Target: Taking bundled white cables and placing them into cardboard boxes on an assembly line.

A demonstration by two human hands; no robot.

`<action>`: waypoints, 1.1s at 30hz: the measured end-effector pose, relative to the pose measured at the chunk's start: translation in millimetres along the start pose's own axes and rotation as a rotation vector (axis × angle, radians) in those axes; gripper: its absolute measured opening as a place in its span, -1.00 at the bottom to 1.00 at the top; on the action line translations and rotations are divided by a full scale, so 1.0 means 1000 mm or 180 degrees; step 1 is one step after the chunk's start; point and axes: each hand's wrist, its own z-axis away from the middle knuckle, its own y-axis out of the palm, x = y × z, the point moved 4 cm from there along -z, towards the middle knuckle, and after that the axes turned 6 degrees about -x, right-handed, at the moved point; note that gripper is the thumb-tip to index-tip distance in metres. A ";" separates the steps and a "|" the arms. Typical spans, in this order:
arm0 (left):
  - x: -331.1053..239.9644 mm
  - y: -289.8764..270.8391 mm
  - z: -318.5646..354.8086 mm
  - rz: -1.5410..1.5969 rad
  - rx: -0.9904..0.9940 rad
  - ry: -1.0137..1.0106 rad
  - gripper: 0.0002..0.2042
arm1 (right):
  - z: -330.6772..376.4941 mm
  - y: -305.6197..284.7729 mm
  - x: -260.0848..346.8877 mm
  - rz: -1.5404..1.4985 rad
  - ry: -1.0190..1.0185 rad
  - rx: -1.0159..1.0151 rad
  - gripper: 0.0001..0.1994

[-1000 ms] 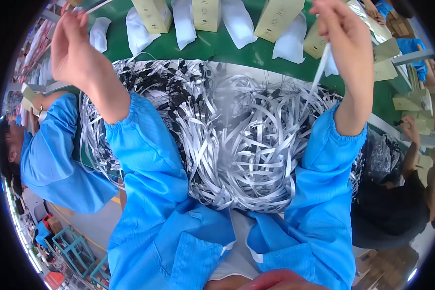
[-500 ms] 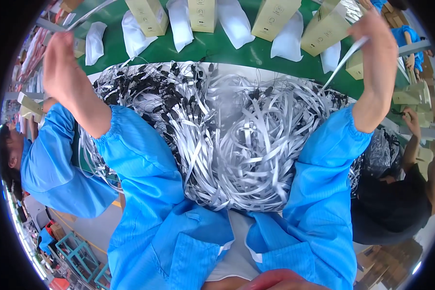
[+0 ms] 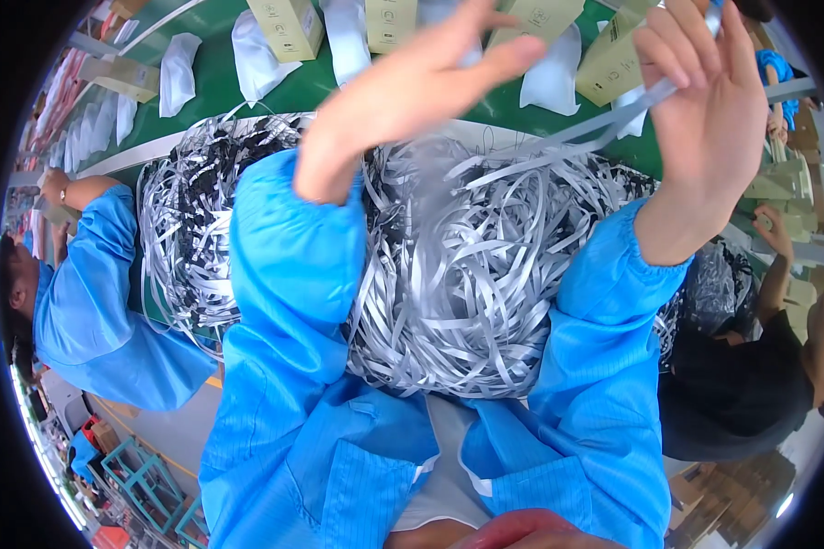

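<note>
A large heap of flat silvery-grey lanyards (image 3: 467, 302) with black clips and thin cords lies before me. My right hand (image 3: 705, 119), raised at the far right of the heap, pinches a grey lanyard (image 3: 604, 123) whose length slants down to the left into the pile. Over the far middle of the heap my left hand (image 3: 403, 91) reaches rightward, somewhat blurred. Its thumb and fingers are apart and I see nothing held in them. The left sleeve hides part of the heap.
Pale yellow boxes (image 3: 284, 27) and white wrapped packages (image 3: 254, 59) stand in a row along the far side of the green table (image 3: 220, 69). A person in blue (image 3: 119, 302) works at my left, another in black (image 3: 742, 384) at my right.
My left hand has swung from the far left to the middle, toward my right hand. The right hand has turned and keeps hold of a lanyard. A yellow box now shows at far left.
</note>
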 end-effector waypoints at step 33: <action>0.012 0.027 -0.010 0.4370 0.0492 -0.0617 -0.48 | -0.020 -0.017 -0.053 0.2739 -0.0272 -0.1655 -0.67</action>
